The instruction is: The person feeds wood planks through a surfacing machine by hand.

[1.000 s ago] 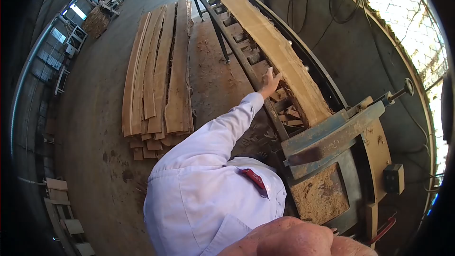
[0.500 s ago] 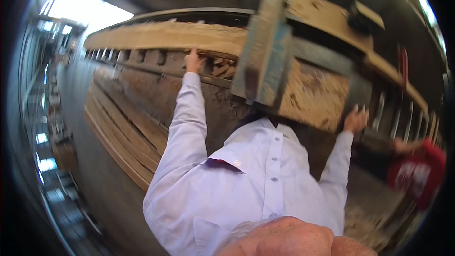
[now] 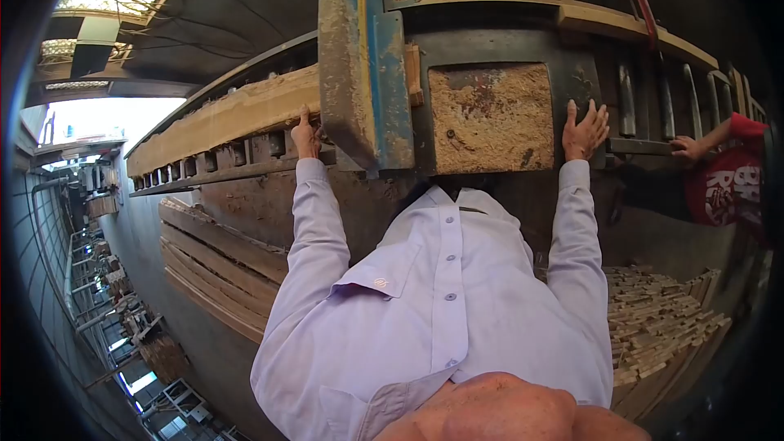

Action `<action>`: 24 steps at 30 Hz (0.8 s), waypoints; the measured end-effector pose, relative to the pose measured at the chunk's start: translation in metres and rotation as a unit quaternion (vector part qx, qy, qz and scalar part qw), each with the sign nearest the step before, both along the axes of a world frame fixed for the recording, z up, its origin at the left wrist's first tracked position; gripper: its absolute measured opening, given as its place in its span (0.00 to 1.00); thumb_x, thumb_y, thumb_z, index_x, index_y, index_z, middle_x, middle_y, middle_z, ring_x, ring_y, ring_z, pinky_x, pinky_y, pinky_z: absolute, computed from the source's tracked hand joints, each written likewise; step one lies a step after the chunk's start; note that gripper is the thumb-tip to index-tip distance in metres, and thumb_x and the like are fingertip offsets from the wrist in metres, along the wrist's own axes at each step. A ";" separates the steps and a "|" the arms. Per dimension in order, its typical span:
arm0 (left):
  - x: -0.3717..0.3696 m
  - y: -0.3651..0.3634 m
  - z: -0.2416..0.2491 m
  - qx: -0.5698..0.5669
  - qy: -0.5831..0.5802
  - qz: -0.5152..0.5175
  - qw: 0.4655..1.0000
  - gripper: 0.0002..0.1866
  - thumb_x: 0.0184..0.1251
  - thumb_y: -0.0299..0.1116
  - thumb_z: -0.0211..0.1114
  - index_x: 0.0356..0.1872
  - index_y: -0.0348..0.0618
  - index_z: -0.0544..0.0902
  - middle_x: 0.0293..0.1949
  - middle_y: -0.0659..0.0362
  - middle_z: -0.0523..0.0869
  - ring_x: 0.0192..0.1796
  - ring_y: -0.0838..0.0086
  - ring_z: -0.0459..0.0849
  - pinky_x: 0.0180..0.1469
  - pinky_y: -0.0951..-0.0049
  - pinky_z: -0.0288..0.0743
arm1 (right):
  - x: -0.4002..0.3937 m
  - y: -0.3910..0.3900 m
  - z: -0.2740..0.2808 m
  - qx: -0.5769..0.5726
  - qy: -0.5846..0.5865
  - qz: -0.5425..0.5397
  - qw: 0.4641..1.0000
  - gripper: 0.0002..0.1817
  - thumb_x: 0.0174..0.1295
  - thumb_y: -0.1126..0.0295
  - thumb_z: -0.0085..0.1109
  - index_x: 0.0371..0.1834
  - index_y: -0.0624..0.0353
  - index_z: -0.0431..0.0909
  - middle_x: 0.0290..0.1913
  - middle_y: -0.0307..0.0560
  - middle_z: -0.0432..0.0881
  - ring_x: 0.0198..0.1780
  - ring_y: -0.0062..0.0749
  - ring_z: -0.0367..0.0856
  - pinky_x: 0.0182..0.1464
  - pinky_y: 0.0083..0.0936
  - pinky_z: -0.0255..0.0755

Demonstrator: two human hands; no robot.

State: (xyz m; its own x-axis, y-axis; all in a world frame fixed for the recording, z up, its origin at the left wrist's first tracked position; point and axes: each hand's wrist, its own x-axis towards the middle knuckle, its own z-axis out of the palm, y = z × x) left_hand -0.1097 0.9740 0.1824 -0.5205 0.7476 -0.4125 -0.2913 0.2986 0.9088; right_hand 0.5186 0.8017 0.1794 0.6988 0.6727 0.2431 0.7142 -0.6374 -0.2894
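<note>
A long wooden plank [image 3: 229, 120] with a rough upper edge runs from the far left up to a blue, dust-covered machine housing [image 3: 359, 65]. My left hand [image 3: 306, 137] is at the plank's near edge, just left of the housing, with one finger up against the wood and the others curled. A short wood end [image 3: 414, 73] shows on the housing's right side. My right hand [image 3: 585, 132] rests with fingers spread on the right part of the dark metal machine table [image 3: 576, 73]. Between my hands lies a sawdust-covered panel [image 3: 490, 118] in that table.
Metal rollers [image 3: 627, 98] continue to the right, beside a red clamp [image 3: 641, 0] on a wooden rail [image 3: 612, 23]. A co-worker in a red shirt [image 3: 727, 184] reaches toward the rollers. Stacked boards [image 3: 220, 265] lie at lower left, piled wood strips [image 3: 661, 322] at lower right.
The view has shifted and steadied. A wood end now shows right of the housing. My right hand has moved farther onto the metal table, its fingers more spread. My left hand stays at the plank.
</note>
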 end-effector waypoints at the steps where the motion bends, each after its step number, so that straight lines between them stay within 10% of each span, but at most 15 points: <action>1: 0.005 -0.002 -0.002 -0.012 0.006 -0.025 1.000 0.23 0.63 0.47 0.73 0.26 0.37 0.74 0.20 0.60 0.75 0.21 0.70 0.77 0.22 0.63 0.76 | -0.001 0.000 0.001 -0.005 -0.006 0.006 1.000 0.41 0.69 0.33 0.40 0.73 0.52 0.63 0.78 0.55 0.55 0.80 0.47 0.46 0.79 0.45 0.38; 9: 0.043 -0.016 0.018 0.059 0.034 -0.098 0.993 0.24 0.63 0.44 0.74 0.25 0.27 0.81 0.27 0.55 0.84 0.24 0.72 0.80 0.23 0.65 0.72 | -0.117 0.053 0.022 0.185 0.114 0.307 0.927 0.21 0.65 0.53 0.61 0.49 0.60 0.81 0.56 0.54 0.81 0.59 0.48 0.76 0.62 0.41 0.69; 19: -0.019 -0.001 -0.063 0.119 0.206 -0.169 0.957 0.20 0.62 0.39 0.72 0.27 0.25 0.82 0.29 0.58 0.84 0.28 0.76 0.79 0.27 0.71 0.70 | -0.215 0.114 0.032 -0.049 0.238 0.253 0.936 0.20 0.62 0.51 0.63 0.46 0.54 0.83 0.44 0.51 0.84 0.50 0.46 0.82 0.53 0.41 0.75; 24: -0.011 -0.012 -0.049 0.097 0.087 -0.190 0.973 0.21 0.65 0.44 0.69 0.34 0.28 0.83 0.30 0.59 0.84 0.30 0.75 0.80 0.30 0.72 0.73 | -0.201 0.108 0.025 -0.032 0.318 0.244 0.916 0.18 0.63 0.53 0.63 0.44 0.57 0.83 0.42 0.50 0.86 0.45 0.42 0.85 0.50 0.38 0.76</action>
